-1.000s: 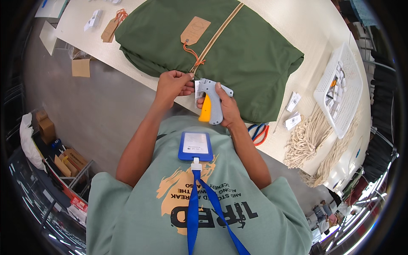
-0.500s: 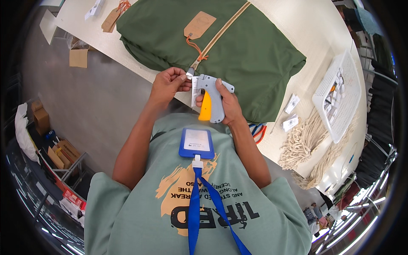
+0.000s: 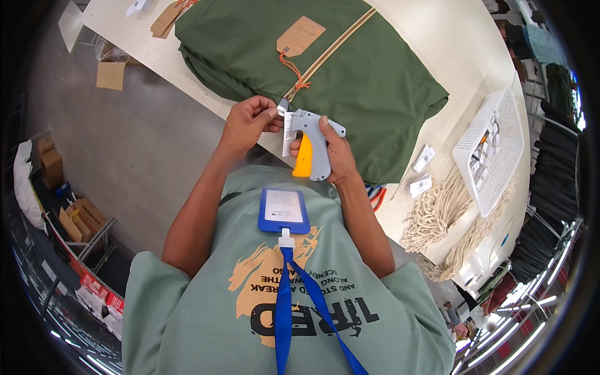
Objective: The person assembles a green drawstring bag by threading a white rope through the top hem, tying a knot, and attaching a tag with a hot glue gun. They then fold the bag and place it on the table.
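My right hand is wrapped round a tagging gun with a grey body and a yellow trigger. Beside the gun's nose hangs a white paper tag. My left hand pinches a small white label at the near edge of a folded green garment, just left of the gun's tip. Exactly how the gun's needle meets the label is too small to tell. A brown card tag on an orange cord is tied near the tan zipper of the garment.
To the right on the pale table stands a white plastic basket with tags inside. Near it lie loose white tags and bundles of cream cord. More brown tags lie at the far left, and cardboard boxes are below the table.
The view has shifted slightly, so the basket and cords sit a little further left. Both hands keep almost the same hold on the label and the tagging gun.
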The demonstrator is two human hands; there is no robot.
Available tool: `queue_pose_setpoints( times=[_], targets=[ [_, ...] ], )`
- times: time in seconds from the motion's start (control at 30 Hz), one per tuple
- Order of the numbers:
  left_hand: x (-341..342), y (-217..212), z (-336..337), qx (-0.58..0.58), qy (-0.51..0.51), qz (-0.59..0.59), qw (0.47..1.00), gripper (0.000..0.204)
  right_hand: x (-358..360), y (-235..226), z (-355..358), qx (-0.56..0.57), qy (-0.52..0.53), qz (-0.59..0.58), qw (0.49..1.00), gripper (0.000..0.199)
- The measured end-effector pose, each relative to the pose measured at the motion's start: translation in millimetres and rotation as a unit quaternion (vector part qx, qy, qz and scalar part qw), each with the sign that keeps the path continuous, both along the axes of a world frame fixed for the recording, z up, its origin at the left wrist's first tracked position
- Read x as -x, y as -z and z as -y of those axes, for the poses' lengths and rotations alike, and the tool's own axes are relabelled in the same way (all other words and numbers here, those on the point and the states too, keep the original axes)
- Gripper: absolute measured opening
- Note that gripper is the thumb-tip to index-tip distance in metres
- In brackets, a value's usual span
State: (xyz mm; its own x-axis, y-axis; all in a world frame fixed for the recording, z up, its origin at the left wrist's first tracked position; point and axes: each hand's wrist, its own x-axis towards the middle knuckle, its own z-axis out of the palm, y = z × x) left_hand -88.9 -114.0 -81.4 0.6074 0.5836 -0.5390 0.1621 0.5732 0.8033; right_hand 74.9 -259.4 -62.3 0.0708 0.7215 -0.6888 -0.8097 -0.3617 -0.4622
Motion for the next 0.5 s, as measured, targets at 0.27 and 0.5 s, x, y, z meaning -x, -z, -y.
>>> queue_pose_setpoints(
  times=[0.27,0.5],
  targets=[
    [0.9,0.5,-1.9,0.001,0.008,0.000,1.000,0.011,1.2,1.1,0.4,0.001,0.010,-0.007,1.000,0.056],
    [1.2,1.5,-2.7,-0.005,0.011,-0.001,1.000,0.011,2.3,-0.6,-1.0,0.001,0.009,0.001,1.000,0.054]
  ],
)
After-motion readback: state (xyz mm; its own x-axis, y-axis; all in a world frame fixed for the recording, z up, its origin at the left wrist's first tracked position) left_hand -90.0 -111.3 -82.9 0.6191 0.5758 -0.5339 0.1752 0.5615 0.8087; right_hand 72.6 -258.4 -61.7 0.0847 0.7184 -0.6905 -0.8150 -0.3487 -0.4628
